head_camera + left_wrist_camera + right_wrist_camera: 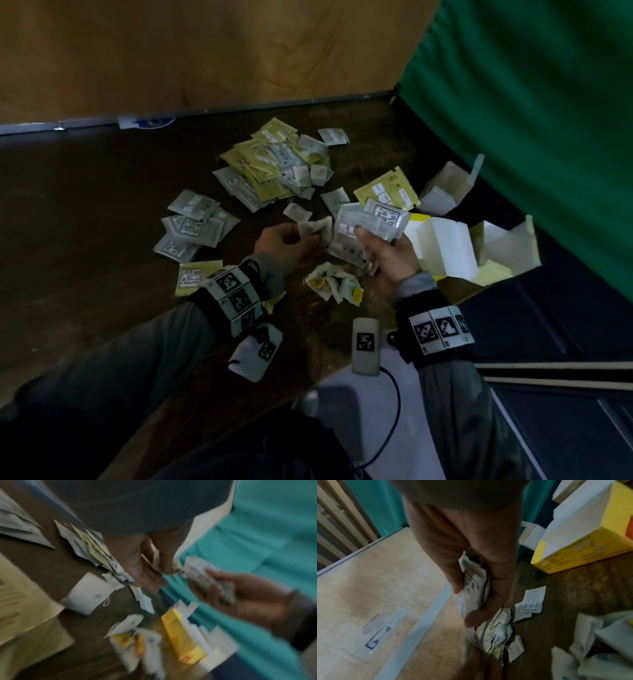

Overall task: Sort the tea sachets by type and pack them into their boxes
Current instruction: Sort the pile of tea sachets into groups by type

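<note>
1. Silver-grey foil sachets are gathered as a stack [368, 236] in the right hand [387, 260], fingers and thumb curled round it.
2. A small crumpled white sachet [315, 229] is pinched by the left hand [286, 248], just beside the stack.
3. The step in hand is judged to be collecting one type; next, the pinched piece must be matched to its type and the stack carried to a box.
4. Three open boxes are counted at the right: a white-and-yellow box [445, 250], a pale box [443, 188] and a cream box [507, 251].
5. Loose sachets remain on the dark table [85, 205]: a mixed heap [274, 164], too tangled to count, and a grey cluster [193, 226] of roughly six.
</note>
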`<action>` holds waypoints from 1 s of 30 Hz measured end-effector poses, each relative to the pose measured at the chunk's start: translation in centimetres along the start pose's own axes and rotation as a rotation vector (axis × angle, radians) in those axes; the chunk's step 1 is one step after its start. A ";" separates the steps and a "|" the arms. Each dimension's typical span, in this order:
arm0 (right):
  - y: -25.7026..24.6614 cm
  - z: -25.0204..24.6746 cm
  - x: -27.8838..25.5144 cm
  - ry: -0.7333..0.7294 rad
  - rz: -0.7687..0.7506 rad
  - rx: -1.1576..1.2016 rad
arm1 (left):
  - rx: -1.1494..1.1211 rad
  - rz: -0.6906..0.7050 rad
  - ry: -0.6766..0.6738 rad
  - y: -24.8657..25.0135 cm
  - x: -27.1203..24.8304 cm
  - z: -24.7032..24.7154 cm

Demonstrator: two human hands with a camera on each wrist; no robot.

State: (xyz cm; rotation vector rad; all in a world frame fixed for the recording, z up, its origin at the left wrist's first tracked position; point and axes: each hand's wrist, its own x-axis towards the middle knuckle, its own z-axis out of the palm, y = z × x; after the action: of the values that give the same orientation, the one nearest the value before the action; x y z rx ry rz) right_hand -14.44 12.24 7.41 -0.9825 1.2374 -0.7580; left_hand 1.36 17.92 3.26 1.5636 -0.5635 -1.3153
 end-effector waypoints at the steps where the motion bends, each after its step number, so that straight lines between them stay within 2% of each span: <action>1: 0.0 -0.3 0.1 0.019 0.000 -0.005 | 0.073 -0.035 -0.022 -0.5 0.4 0.2; 5: 0.1 -1.7 0.1 0.008 0.039 -0.021 | 0.743 -0.085 -0.188 -2.1 1.3 1.6; 6: 0.3 -2.1 0.2 -0.002 0.048 -0.024 | 0.859 -0.084 -0.215 -2.3 1.4 2.1; 8: 0.5 -2.5 0.1 -0.015 0.056 -0.038 | 0.978 0.005 -0.208 -2.5 1.7 2.8; 9: 0.7 -2.7 0.2 -0.015 0.062 -0.052 | 0.952 0.075 -0.160 -2.3 1.6 3.1; 12: 1.3 -2.9 0.5 -0.015 0.040 -0.167 | 0.643 0.344 0.027 -0.8 1.1 3.6; 14: 1.6 -2.9 0.4 -0.059 0.079 -0.253 | 0.514 0.541 0.015 0.7 0.3 4.1; 15: 1.8 -3.0 0.4 -0.093 0.105 -0.305 | 0.504 0.605 -0.028 1.1 0.1 4.4; 16: 2.2 -3.0 0.5 -0.113 0.102 -0.387 | 0.492 0.608 -0.073 1.4 0.3 4.6; 19: 2.9 -2.8 0.8 -0.178 0.051 -0.592 | 0.459 0.384 -0.116 2.7 0.8 4.1; 23: 3.3 -2.4 1.0 -0.291 0.010 -0.696 | 0.473 0.327 -0.115 3.3 1.2 3.0; 27: 3.2 -2.0 1.4 -0.394 -0.062 -0.741 | 0.406 0.040 -0.218 3.0 1.5 3.2; 30: 3.2 -1.9 1.7 -0.441 -0.092 -0.801 | 0.375 -0.015 -0.234 2.5 1.8 2.9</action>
State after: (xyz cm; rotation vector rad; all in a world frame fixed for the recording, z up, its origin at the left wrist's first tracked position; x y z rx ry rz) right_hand -16.08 11.65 3.66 -1.7550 1.1074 -0.0606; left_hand -0.22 14.33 4.78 1.7230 -0.9925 -1.4755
